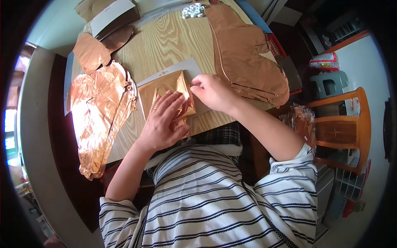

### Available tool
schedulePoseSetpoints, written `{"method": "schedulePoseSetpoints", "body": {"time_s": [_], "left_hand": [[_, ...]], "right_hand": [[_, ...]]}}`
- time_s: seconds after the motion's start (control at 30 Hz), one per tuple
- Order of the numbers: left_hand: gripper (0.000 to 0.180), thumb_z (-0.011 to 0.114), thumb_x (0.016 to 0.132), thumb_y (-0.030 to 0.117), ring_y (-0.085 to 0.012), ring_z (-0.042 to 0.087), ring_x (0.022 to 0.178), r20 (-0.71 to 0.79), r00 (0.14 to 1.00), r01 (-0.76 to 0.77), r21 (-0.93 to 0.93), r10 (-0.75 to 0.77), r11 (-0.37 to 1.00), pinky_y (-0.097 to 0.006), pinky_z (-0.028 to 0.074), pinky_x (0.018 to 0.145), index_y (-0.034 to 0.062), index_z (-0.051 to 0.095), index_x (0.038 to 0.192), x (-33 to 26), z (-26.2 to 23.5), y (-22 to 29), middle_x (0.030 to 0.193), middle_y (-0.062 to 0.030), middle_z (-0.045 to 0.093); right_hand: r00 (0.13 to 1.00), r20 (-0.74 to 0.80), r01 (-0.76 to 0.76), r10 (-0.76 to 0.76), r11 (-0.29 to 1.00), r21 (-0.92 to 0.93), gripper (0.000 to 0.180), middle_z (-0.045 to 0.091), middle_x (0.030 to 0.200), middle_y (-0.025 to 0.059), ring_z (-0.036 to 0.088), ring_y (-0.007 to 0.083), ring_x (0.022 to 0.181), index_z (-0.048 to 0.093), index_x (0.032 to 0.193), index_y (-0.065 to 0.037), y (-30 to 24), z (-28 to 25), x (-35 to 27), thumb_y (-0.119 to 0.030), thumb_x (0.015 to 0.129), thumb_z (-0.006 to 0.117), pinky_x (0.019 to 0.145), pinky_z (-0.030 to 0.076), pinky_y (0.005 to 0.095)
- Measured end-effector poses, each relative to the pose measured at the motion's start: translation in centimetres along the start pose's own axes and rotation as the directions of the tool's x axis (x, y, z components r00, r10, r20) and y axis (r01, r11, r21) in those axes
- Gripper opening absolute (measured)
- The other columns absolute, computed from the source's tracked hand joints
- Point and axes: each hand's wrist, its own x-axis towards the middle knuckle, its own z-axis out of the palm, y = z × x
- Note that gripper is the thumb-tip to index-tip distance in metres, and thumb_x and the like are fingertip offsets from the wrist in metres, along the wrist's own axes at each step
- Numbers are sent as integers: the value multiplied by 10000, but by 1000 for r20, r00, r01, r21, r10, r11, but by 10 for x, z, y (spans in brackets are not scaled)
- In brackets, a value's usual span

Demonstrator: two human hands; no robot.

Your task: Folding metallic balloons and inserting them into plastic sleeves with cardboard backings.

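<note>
A folded sheet of shiny copper-coloured foil, seemingly a flat foil balloon [173,80], lies at the table's near edge on a pale grey card [189,65] with a hanging slot. My left hand [162,120] rests flat on the foil, fingers stretched out, a ring on one. At the foil's right edge is my right hand [213,93], its fingers curled and thumb tucked in; whatever lies between the fingertips is hidden. A stack of crinkled copper foil balloons [97,95] spreads over the table's left side. Flat matte-brown balloons [242,45] are piled on the right.
At the wood-grain table's [165,45] far left stands a box-like stack of white cards [113,17]. A heap of small white pieces [193,10] sits at the far edge. A wooden chair [337,131], a grey-green stool [328,84] and plastic-wrapped packets [303,120] are on the right.
</note>
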Motion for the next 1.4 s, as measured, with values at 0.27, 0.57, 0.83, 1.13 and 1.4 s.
{"method": "schedulePoseSetpoints", "body": {"time_s": [0.27, 0.57, 0.83, 1.13, 1.4], "left_hand": [[452, 729, 860, 291, -347, 646, 1068, -57, 958, 280, -16, -280, 960, -422, 524, 928, 41, 641, 1226, 47, -34, -51, 1164, -165, 645], [354, 757, 839, 315, -307, 667, 928, 102, 930, 342, 106, -352, 934, -389, 530, 841, 33, 682, 1038, 71, -16, -56, 974, -129, 648], [408, 728, 903, 307, -216, 703, 847, 312, 853, 482, -162, -419, 861, -349, 565, 760, -25, 670, 1133, 87, -31, -57, 900, -124, 715], [238, 657, 967, 238, -77, 614, 587, 548, 743, 644, -429, -384, 634, -231, 507, 475, 1, 652, 957, 104, -37, -64, 723, -48, 672], [219, 673, 953, 226, -72, 528, 512, 570, 695, 707, -428, -439, 563, -254, 421, 434, 8, 661, 932, 114, -26, -56, 639, -6, 606]], "right_hand": [[995, -4, -104, 104, 994, -19, 298, 659, 642, 119, 643, 175, 550, 680, 877, 25, -23, -7, -51, -268, 924, 707, 543, 521, 333], [924, 231, -375, 304, 838, 397, 224, 692, 713, 94, 634, 121, 514, 679, 920, 67, -15, 16, -51, -157, 921, 679, 496, 532, 267], [915, 282, -393, 289, 798, 456, 170, 680, 846, 50, 570, 80, 538, 673, 1032, 45, -16, 14, -50, -105, 978, 616, 503, 485, 224], [933, 213, -359, 291, 805, 472, 200, 696, 763, 68, 629, 113, 509, 695, 996, 46, -22, 13, -57, -123, 967, 591, 487, 507, 268], [941, 126, -336, 313, 831, 444, 235, 685, 722, 62, 614, 115, 509, 692, 988, 45, -22, 12, -57, -183, 957, 644, 499, 497, 273]]}}
